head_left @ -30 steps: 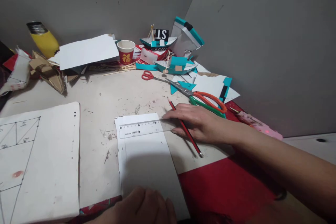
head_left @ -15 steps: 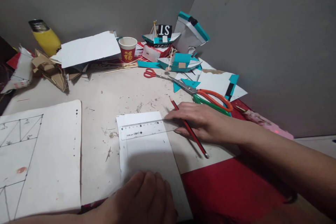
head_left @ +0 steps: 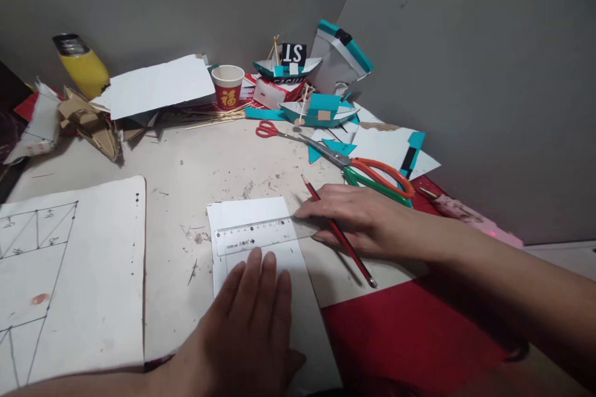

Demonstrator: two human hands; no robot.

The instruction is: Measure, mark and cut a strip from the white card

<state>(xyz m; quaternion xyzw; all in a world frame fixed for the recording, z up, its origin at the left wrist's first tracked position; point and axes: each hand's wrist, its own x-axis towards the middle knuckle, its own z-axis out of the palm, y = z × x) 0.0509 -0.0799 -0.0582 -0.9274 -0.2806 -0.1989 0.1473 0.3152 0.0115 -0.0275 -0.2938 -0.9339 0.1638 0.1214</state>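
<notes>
A clear ruler (head_left: 242, 237) lies across the upper part of a white paper strip (head_left: 302, 298). My right hand (head_left: 347, 220) pinches the ruler's right end between thumb and fingers. A red and black pencil (head_left: 347, 242) rests in the same hand, its tip pointing up and away. My left hand (head_left: 256, 316) lies flat on the strip with its fingers stretched out, the fingertips just below the ruler's lower edge.
A sheet with drawn lines (head_left: 102, 273) lies at the left. Large scissors (head_left: 344, 161) and small red-handled scissors (head_left: 267, 129) lie beyond my right hand. Model boats (head_left: 321, 113), a paper cup (head_left: 228, 87) and a yellow bottle (head_left: 86, 71) stand at the back.
My left hand has moved up the strip toward the ruler, its fingers now stretched out. The ruler has shifted slightly toward me, with my right hand still on its end.
</notes>
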